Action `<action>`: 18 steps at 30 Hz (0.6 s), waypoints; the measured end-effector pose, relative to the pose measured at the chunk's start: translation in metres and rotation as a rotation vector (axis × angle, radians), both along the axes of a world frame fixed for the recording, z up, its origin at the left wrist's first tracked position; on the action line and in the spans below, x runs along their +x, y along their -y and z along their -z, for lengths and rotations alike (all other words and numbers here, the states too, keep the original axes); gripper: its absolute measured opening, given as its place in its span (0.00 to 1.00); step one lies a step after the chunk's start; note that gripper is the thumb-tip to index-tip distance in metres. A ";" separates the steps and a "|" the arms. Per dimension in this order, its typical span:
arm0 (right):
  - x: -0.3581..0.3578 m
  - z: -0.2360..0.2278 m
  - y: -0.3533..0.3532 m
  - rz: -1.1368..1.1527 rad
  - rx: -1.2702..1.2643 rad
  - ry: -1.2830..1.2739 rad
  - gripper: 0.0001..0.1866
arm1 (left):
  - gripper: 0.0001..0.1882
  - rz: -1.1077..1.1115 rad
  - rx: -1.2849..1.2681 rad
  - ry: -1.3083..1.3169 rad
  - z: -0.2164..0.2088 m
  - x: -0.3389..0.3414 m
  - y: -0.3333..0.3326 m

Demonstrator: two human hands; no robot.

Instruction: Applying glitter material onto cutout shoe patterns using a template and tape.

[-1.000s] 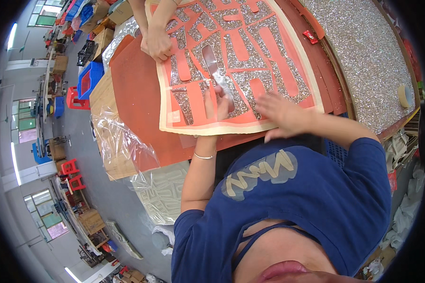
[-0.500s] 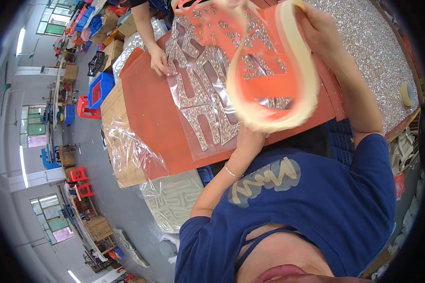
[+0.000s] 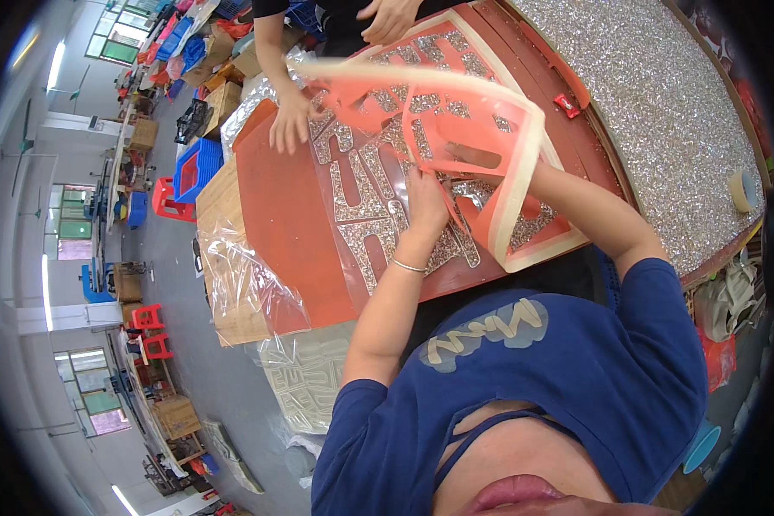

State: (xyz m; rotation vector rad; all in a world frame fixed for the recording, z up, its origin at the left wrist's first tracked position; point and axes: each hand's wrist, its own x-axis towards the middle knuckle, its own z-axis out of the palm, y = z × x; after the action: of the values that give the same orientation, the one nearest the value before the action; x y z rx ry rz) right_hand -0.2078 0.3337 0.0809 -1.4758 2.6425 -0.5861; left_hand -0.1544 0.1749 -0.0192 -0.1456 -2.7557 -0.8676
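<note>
An orange stencil sheet (image 3: 525,112) with cut-out shapes and a cream border is lifted and bent above the table. My left hand (image 3: 427,205) is closed on one of its narrow orange strips. Under the sheet reaches my right hand (image 3: 477,157), glimpsed through a cut-out; most of its fingers are hidden, so its grip cannot be told. Beneath lies a clear plastic sheet (image 3: 335,228) bearing glitter-covered shapes (image 3: 359,206). Across the table, a co-worker's hand (image 3: 294,120) rests by the clear sheet's edge, fingers spread; their other hand (image 3: 390,19) hovers near the far border.
The reddish-brown board (image 3: 275,206) carries the sheets. Loose glitter (image 3: 636,112) fills a wide tray at the right, with a tape roll (image 3: 742,191) on it. Crinkled clear film (image 3: 249,284) hangs off the left side. Blue crates (image 3: 196,168) and a red stool (image 3: 170,202) stand beyond.
The stencil's curled border has unrolled and lowered across the table. My left hand has moved up and left; my right hand has come down beneath the sheet. The co-worker's hand has spread its fingers.
</note>
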 end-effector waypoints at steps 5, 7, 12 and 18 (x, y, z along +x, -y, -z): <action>-0.015 -0.013 0.025 -0.044 -0.098 -0.037 0.16 | 0.14 -0.039 0.098 -0.081 0.014 -0.001 0.001; -0.022 -0.006 0.013 -0.061 -0.137 -0.049 0.16 | 0.12 -0.193 0.411 0.128 0.006 -0.001 0.002; -0.021 -0.012 0.005 -0.085 -0.235 -0.098 0.16 | 0.11 -0.199 0.412 0.097 0.017 -0.001 0.010; -0.019 -0.020 0.011 -0.145 -0.353 -0.178 0.16 | 0.14 -0.056 0.299 -0.066 0.037 0.006 0.021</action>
State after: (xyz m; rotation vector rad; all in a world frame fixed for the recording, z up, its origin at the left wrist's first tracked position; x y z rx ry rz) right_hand -0.2268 0.3230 0.1012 -1.8748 2.6276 -0.9920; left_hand -0.1484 0.1544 -0.0558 -0.0400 -2.5208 -1.2215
